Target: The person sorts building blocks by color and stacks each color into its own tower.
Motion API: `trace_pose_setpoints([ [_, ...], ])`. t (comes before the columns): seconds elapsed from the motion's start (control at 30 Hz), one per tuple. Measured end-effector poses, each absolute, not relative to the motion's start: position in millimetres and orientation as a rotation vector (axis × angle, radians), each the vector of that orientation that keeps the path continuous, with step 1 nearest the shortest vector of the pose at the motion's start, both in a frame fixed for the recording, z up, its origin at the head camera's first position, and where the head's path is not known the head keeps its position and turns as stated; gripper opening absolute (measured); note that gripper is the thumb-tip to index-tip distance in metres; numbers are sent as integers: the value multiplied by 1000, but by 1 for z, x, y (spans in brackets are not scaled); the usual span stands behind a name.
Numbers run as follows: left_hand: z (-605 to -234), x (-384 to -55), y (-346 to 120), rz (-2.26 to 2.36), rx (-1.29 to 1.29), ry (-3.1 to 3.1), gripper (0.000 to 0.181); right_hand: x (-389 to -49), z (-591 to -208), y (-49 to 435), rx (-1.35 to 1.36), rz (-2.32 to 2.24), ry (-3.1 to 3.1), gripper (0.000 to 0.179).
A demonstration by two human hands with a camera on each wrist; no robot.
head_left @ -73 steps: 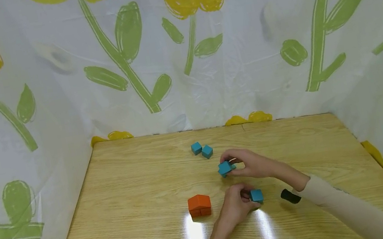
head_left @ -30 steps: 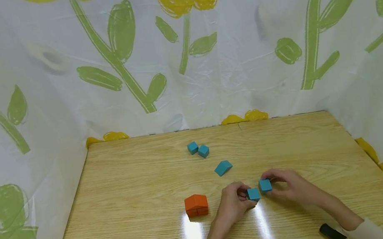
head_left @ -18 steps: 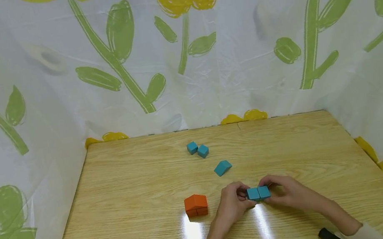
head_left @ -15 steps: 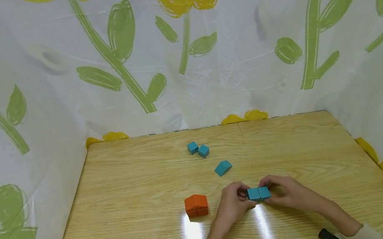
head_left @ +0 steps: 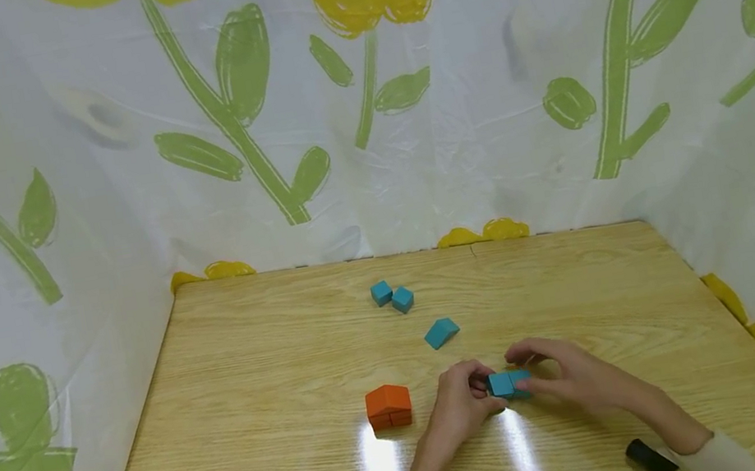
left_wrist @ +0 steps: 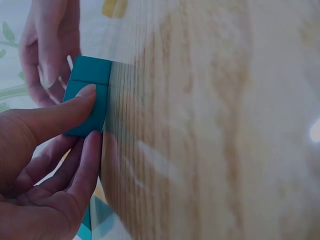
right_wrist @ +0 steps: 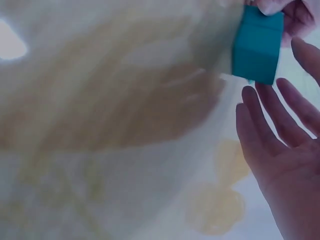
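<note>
Two blue cubes stand side by side and touching on the table. My left hand (head_left: 457,405) pinches the left cube (head_left: 501,386) between thumb and fingers; in the left wrist view the thumb lies on that cube's face (left_wrist: 85,117). The right cube (right_wrist: 256,55) sits against it. My right hand (head_left: 575,377) hovers just to the right, its fingers spread and apart from the cube in the right wrist view. Behind the hands lies a blue roof-shaped block (head_left: 442,332).
Left of my left hand stands a small orange block house (head_left: 389,406) with a peaked top. Farther back are two loose blue cubes, one (head_left: 381,293) beside the other (head_left: 403,299). A flower-printed white curtain (head_left: 479,127) encloses the wooden table (head_left: 261,388).
My right hand brought a blue cube from beside the roof-shaped block and set it against the left cube. Its fingers have since come off that cube. The left hand keeps its grip.
</note>
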State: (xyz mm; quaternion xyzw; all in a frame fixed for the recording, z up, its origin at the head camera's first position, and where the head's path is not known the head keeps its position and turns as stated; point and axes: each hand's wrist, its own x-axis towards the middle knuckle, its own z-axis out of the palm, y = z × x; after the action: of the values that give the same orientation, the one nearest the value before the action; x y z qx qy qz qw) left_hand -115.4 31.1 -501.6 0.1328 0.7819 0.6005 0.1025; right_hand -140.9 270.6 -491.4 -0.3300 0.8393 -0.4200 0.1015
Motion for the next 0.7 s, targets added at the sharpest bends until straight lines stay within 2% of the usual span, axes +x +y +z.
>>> trace_pose_setpoints([
  [0.7,-502,-115,30,1769,411,2293,28,-195,-467,247,-1168,-1152,2635,31],
])
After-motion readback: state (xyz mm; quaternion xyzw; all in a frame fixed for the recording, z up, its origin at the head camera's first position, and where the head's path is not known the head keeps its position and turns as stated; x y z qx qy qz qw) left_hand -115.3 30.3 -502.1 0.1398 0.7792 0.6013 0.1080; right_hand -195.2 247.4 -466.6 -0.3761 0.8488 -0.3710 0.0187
